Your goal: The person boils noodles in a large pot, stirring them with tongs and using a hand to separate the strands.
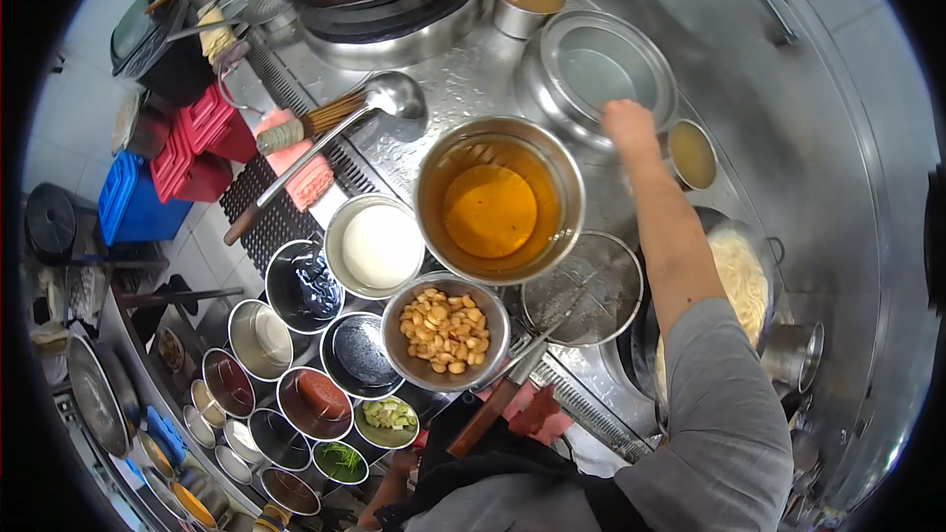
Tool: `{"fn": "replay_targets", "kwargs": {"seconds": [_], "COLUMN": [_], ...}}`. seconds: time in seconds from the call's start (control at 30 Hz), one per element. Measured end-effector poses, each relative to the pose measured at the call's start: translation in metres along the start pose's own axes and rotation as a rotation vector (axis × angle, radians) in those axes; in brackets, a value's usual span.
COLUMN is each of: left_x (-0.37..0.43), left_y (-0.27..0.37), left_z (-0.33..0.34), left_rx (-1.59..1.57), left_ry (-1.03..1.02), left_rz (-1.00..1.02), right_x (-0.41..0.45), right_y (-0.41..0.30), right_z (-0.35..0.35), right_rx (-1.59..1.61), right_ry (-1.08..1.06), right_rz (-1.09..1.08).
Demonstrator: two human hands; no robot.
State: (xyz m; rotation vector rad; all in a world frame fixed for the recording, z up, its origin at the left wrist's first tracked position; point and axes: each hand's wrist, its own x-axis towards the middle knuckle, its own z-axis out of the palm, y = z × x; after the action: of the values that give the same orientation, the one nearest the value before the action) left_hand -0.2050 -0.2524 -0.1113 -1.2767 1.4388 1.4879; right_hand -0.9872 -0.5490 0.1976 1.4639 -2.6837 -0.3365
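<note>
My right hand point(628, 127) is stretched forward to the near rim of a wide steel pot point(550, 81) of cloudy liquid. Its fingers look curled and are blurred, so what they grip, if anything, is hidden. Low by my body, my left hand point(405, 460) shows only in part, close to a bowl of chopped green onion point(386, 414). Whether it holds anything cannot be seen. Before me stands a large steel bowl of amber oil point(491, 211). Nearer sits a steel bowl of peeled garlic cloves point(444, 331).
Noodles point(735, 284) lie in a pan under my right arm. A wire-mesh strainer point(584, 288) rests beside the oil. A ladle point(325, 148) and bamboo brush point(318, 122) lie at left. Several sauce containers point(315, 403) crowd the lower left. Stacked woks point(384, 7) stand at the back.
</note>
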Motion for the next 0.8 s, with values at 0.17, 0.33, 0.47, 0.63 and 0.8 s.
{"fn": "replay_targets", "kwargs": {"seconds": [0.17,0.33,0.47,0.63,0.8], "left_x": [-0.013,-0.043,-0.013,0.004,-0.059], "left_y": [-0.012,0.066,0.026,0.024,0.082], "left_z": [0.017,-0.014,-0.007,0.002,-0.003], "left_rx": [-0.071,-0.065,0.502,0.457,0.205], "left_ry": [0.235,0.132,0.357,0.244,-0.083], "left_rz": [0.130,-0.063,0.714,0.710,0.406], "right_x": [0.029,-0.003,-0.086,-0.245,-0.426], "right_y": [-0.013,-0.031,-0.018,-0.065,-0.059], "right_z": [0.006,-0.021,-0.007,-0.055,-0.026], "right_rx": [0.134,0.333,0.612,1.147,1.018], "right_ry": [-0.026,0.182,0.396,0.292,0.196], "right_rz": [0.159,0.232,0.199,0.330,0.077]}}
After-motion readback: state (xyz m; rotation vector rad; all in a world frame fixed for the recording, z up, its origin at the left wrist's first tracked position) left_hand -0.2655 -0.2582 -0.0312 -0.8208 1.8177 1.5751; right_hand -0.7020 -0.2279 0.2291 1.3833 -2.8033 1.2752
